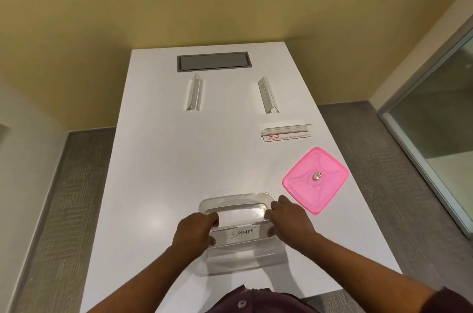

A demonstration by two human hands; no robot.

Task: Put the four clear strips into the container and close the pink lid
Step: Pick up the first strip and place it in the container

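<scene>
A clear square container [235, 201] stands open near the table's front edge. Across its top lies a clear strip [243, 234] with a paper label reading ELEPHANT. My left hand [195, 232] grips its left end and my right hand [290, 216] grips its right end. Three more clear strips lie farther away on the table: one at the back left [194, 94], one at the back right [267, 95], and one with a red mark at mid right [286, 132]. The pink lid [315, 180] lies flat to the right of the container.
The white table [179, 159] is long and narrow, with a grey cable hatch [214, 61] at its far end. Grey carpet lies on both sides. A yellow wall stands behind and a glass partition [440, 118] at the right.
</scene>
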